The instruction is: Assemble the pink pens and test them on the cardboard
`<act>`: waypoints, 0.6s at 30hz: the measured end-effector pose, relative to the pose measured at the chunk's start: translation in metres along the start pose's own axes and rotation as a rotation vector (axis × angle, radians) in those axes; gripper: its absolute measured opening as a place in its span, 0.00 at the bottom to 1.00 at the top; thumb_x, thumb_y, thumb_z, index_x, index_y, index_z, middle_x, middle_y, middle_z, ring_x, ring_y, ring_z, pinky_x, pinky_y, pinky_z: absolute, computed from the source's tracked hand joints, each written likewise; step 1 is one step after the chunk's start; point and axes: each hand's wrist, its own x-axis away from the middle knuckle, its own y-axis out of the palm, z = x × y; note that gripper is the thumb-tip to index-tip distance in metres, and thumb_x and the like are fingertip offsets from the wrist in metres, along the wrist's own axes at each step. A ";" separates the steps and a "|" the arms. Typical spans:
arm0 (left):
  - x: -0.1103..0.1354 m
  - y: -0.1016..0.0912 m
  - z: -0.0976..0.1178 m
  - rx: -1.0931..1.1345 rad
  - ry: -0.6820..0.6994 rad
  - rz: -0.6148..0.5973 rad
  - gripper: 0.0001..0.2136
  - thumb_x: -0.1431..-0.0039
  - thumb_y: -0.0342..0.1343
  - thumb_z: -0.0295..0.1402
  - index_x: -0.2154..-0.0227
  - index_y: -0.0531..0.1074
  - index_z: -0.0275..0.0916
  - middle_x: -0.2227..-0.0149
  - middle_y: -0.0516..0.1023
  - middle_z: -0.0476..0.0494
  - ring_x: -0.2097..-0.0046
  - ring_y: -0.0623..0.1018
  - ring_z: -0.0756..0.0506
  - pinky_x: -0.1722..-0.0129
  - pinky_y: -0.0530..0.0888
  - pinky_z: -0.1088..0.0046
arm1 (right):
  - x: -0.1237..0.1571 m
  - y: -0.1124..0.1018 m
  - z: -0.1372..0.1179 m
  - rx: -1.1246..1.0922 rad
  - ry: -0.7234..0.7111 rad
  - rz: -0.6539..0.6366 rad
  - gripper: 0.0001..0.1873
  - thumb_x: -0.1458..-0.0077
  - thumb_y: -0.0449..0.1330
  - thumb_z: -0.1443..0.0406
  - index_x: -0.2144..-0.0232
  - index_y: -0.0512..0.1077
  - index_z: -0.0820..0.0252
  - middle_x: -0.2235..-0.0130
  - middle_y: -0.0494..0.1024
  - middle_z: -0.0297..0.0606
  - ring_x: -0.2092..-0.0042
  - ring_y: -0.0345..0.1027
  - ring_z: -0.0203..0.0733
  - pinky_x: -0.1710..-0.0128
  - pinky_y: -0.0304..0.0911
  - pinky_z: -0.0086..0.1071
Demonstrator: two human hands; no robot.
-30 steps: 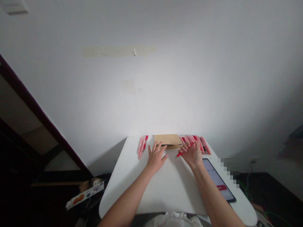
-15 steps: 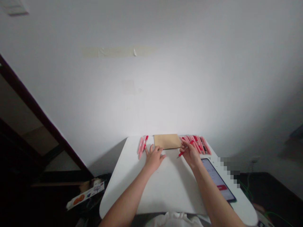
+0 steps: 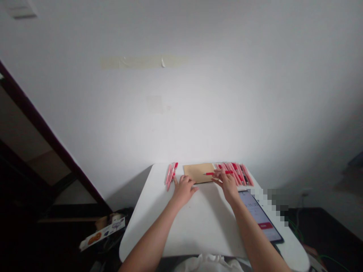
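My right hand [image 3: 227, 184] is closed on a red pen [image 3: 209, 173], which lies nearly level with its tip to the left. The pen is over the right half of a brown kraft-cover notebook [image 3: 195, 172] at the far side of the table. My left hand [image 3: 183, 190] has its fingers spread, with fingertips at the notebook's near left corner. Whether they press on the cover, I cannot tell. A few pink and red pens [image 3: 171, 176] lie just left of that hand. Beyond my right hand, several more pink, red and black pens [image 3: 239, 172] lie in a row.
A large phone [image 3: 262, 215] with a lit screen lies on the right of the white table [image 3: 204, 226], partly under my right forearm. A white wall [image 3: 181, 128] stands directly behind the table. A printed strip [image 3: 103, 233] and other clutter are down at the left.
The red pen has swung from pointing down at the table to nearly level over the notebook. The notebook sits slightly nearer me. My left hand has hardly moved.
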 end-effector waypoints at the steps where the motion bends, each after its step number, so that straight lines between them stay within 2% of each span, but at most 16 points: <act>1: 0.000 -0.002 0.000 0.014 0.006 -0.014 0.15 0.37 0.53 0.43 0.50 0.74 0.49 0.48 0.73 0.42 0.42 0.66 0.37 0.39 0.48 0.30 | -0.001 0.001 0.001 0.017 -0.008 -0.013 0.29 0.60 0.67 0.41 0.69 0.76 0.60 0.70 0.76 0.38 0.65 0.71 0.41 0.64 0.71 0.36; 6: 0.004 -0.009 0.002 0.035 0.010 -0.070 0.14 0.36 0.53 0.42 0.51 0.74 0.48 0.43 0.71 0.42 0.39 0.65 0.37 0.39 0.47 0.29 | -0.003 0.004 0.007 0.107 -0.083 -0.034 0.28 0.69 0.75 0.49 0.70 0.71 0.58 0.71 0.75 0.33 0.69 0.69 0.39 0.66 0.68 0.34; 10: 0.006 -0.011 0.004 0.003 0.035 -0.106 0.16 0.37 0.53 0.43 0.48 0.72 0.50 0.42 0.70 0.42 0.38 0.65 0.36 0.38 0.46 0.29 | -0.005 0.008 0.007 0.198 -0.066 -0.050 0.26 0.64 0.71 0.47 0.72 0.70 0.58 0.74 0.74 0.33 0.71 0.69 0.39 0.68 0.66 0.34; 14: 0.008 -0.012 0.007 -0.016 0.076 -0.128 0.16 0.37 0.53 0.43 0.48 0.71 0.50 0.45 0.71 0.42 0.40 0.66 0.37 0.38 0.46 0.29 | -0.009 0.013 0.001 0.336 -0.085 -0.059 0.25 0.56 0.64 0.45 0.66 0.75 0.59 0.66 0.80 0.42 0.62 0.74 0.47 0.66 0.66 0.35; 18: 0.008 -0.015 0.008 -0.033 0.109 -0.143 0.17 0.37 0.54 0.43 0.47 0.70 0.50 0.46 0.72 0.42 0.40 0.67 0.37 0.38 0.46 0.29 | -0.016 0.018 0.001 0.443 -0.171 -0.108 0.22 0.59 0.66 0.50 0.65 0.76 0.58 0.62 0.82 0.44 0.58 0.75 0.50 0.58 0.67 0.39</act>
